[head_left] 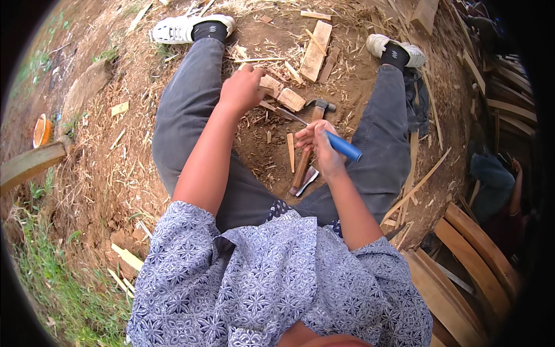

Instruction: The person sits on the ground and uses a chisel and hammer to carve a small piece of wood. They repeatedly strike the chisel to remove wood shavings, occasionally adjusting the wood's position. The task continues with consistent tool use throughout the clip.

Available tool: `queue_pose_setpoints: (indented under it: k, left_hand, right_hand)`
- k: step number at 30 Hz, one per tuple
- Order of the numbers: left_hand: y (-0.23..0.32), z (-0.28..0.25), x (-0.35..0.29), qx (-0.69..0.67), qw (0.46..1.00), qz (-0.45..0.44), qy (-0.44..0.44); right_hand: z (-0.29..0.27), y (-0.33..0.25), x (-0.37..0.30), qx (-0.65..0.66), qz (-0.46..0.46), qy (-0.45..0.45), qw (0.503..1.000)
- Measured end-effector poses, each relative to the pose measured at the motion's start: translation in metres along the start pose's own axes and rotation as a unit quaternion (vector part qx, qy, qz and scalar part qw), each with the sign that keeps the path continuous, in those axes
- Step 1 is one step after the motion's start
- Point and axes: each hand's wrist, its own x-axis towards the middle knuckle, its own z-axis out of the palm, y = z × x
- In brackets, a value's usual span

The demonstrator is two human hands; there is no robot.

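My left hand is closed over the far end of a short, notched wood block lying low between my legs. In my right hand is a chisel with a blue handle; its thin metal shaft points away to the left, toward the block's near side. I cannot tell whether its tip touches the wood. A claw hammer lies on the ground beside my right hand, its head close to the block's right end and its wooden handle running back toward me. Near the handle's end lies a small whitish scrap.
My outstretched legs flank the work spot. A flat board lies beyond the block, among scattered shavings. To the right are stacked curved timbers and another person. A curved beam and an orange object are at left.
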Motion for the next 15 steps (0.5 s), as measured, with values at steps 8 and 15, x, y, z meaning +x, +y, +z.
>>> queue_pose_setpoints:
  k: [8, 15]
  left_hand:
    - [-0.022, 0.033, 0.007, 0.042, 0.999, 0.002, 0.024]
    - [-0.012, 0.029, 0.007, -0.022, 0.999, -0.04, -0.021]
  right_hand:
    - [0.011, -0.041, 0.006, -0.232, -0.006, 0.08, 0.969]
    - [0.011, -0.069, 0.02, -0.231, 0.002, 0.133, 0.964]
